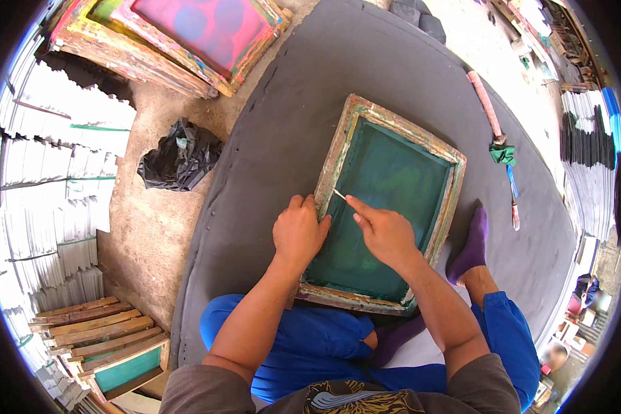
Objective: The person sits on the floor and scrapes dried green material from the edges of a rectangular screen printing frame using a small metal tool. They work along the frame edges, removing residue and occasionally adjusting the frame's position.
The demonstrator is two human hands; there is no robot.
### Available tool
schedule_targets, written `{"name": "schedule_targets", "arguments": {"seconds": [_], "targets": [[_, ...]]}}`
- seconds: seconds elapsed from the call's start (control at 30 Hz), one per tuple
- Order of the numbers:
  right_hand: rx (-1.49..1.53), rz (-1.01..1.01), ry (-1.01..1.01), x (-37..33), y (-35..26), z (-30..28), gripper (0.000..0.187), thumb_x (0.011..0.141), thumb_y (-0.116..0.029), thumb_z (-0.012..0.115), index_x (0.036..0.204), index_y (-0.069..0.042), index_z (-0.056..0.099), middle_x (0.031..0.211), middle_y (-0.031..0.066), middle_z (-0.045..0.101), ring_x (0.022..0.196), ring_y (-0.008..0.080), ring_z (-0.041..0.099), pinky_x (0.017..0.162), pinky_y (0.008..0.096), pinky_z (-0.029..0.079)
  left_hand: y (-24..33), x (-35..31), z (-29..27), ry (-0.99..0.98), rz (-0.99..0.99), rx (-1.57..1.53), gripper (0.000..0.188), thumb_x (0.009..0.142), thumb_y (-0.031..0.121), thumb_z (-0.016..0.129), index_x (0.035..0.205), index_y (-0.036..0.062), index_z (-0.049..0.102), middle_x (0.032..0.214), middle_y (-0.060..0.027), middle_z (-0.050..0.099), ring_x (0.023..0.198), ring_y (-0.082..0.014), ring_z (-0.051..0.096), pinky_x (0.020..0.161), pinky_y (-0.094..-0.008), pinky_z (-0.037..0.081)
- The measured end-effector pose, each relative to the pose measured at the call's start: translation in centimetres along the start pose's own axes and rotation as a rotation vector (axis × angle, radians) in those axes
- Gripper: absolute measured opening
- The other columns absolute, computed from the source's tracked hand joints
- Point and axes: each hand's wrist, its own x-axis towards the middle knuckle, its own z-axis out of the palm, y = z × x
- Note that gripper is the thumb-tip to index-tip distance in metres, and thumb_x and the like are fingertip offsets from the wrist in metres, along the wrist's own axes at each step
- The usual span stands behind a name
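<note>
A screen printing frame [460, 172] with a paint-stained wooden border and dark green mesh lies tilted in front of me. Its near edge is by my crossed legs. My left hand [299, 233] is closed around the frame's left side, thumb toward the mesh. Over the mesh, my right hand [386, 234] pinches a thin whitish stick [339, 194], index finger stretched along it. The stick's tip points at the inner left edge of the frame. Whether it touches the mesh I cannot tell.
I sit on a dark grey padded mat [276, 138]. To the right lie a pink-handled tool [486, 107], a green cloth [502, 154] and a small brush-like tool [515, 214]. A black plastic bag [179, 155], stacked wooden frames [110, 331] and bundled white sheets [48, 179] stand left.
</note>
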Motion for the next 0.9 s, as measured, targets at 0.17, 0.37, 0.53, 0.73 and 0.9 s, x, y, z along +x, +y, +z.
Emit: {"name": "schedule_targets", "arguments": {"seconds": [0.17, 0.37, 0.53, 0.73, 0.9], "targets": [[-0.075, 0.000, -0.020, -0.1, -0.9, -0.6, 0.041, 0.105, -0.028, 0.058, 0.146, -0.029, 0.063, 0.093, 0.0175, 0.076, 0.082, 0.0390, 0.073, 0.073, 0.0486, 0.058, 0.0, 0.0, 0.2, -0.019, -0.013, -0.001, 0.044, 0.084, 0.027, 0.083, 0.114, -0.0036, 0.071, 0.103, -0.0200, 0.068, 0.087, -0.0397, 0.075, 0.074, -0.0473, 0.062], [-0.174, 0.032, -0.058, -0.2, -2.9, -0.5, 0.042, 0.105, -0.025, 0.058, 0.147, -0.021, 0.062, 0.087, 0.0206, 0.074, 0.073, 0.0431, 0.072, 0.067, 0.0524, 0.058, -0.5, 0.0, 1.2, 0.024, 0.048, 0.001, 0.042, 0.083, 0.023, 0.082, 0.110, -0.0061, 0.071, 0.101, -0.0203, 0.068, 0.085, -0.0404, 0.075, 0.072, -0.0475, 0.062], [-0.112, -0.010, -0.136, 0.2, -1.0, -0.3, 0.048, 0.108, -0.027, 0.052, 0.156, -0.024, 0.052, 0.090, 0.0249, 0.074, 0.077, 0.0423, 0.074, 0.068, 0.0565, 0.059, -0.4, 0.2, 1.1, 0.002, 0.044, 0.019, 0.042, 0.082, 0.022, 0.081, 0.111, -0.0069, 0.071, 0.100, -0.0211, 0.068, 0.083, -0.0410, 0.074, 0.072, -0.0480, 0.062], [0.267, -0.179, -0.002, 1.1, 2.6, 3.0, 0.049, 0.108, -0.025, 0.056, 0.157, -0.027, 0.052, 0.087, 0.0250, 0.072, 0.074, 0.0411, 0.073, 0.066, 0.0538, 0.058, -0.4, 0.2, 1.6, 0.053, 0.055, 0.000, 0.037, 0.081, 0.023, 0.081, 0.102, -0.0056, 0.071, 0.096, -0.0228, 0.068, 0.083, -0.0426, 0.073, 0.073, -0.0497, 0.061], [0.433, -0.079, -0.036, 0.9, 1.3, 1.9, 0.047, 0.107, -0.025, 0.060, 0.154, -0.022, 0.056, 0.087, 0.0207, 0.074, 0.078, 0.0380, 0.074, 0.072, 0.0467, 0.057, -0.6, 0.1, 1.6, 0.052, 0.058, -0.017, 0.036, 0.080, 0.022, 0.081, 0.100, -0.0050, 0.071, 0.095, -0.0231, 0.068, 0.082, -0.0431, 0.073, 0.072, -0.0498, 0.061]]}}
